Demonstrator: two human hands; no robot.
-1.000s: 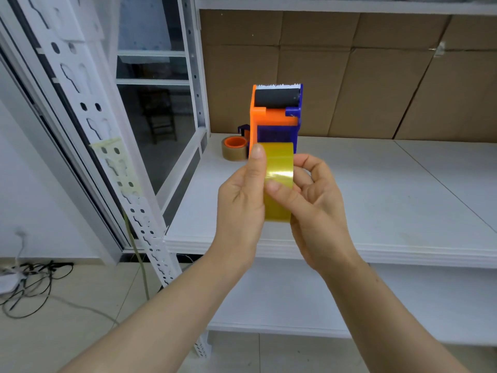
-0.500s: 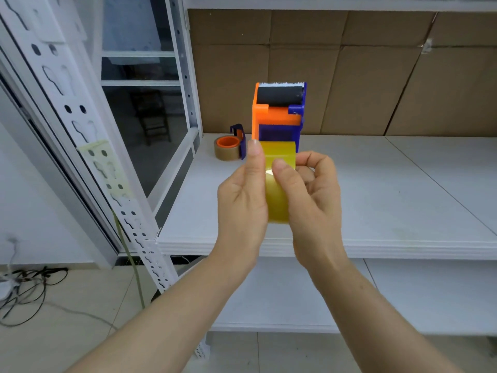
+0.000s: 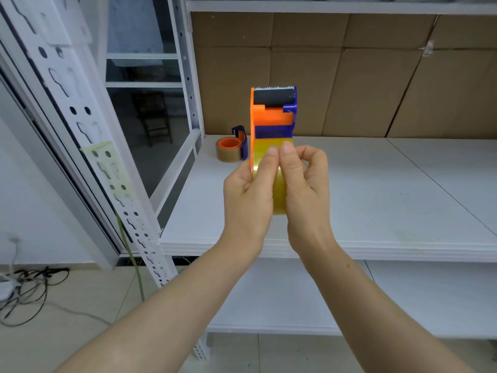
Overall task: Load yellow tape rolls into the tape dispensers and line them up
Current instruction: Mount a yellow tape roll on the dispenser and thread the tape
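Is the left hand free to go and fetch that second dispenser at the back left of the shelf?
Probably not yet. The left hand and right hand both grip the yellow tape roll in the raised dispenser. The shelf path to the second dispenser looks clear.

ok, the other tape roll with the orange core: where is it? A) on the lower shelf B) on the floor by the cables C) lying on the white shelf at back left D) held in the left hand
C: the brown tape roll with the orange core lies flat on the white shelf at back left, beside a blue dispenser part, clear of both hands.
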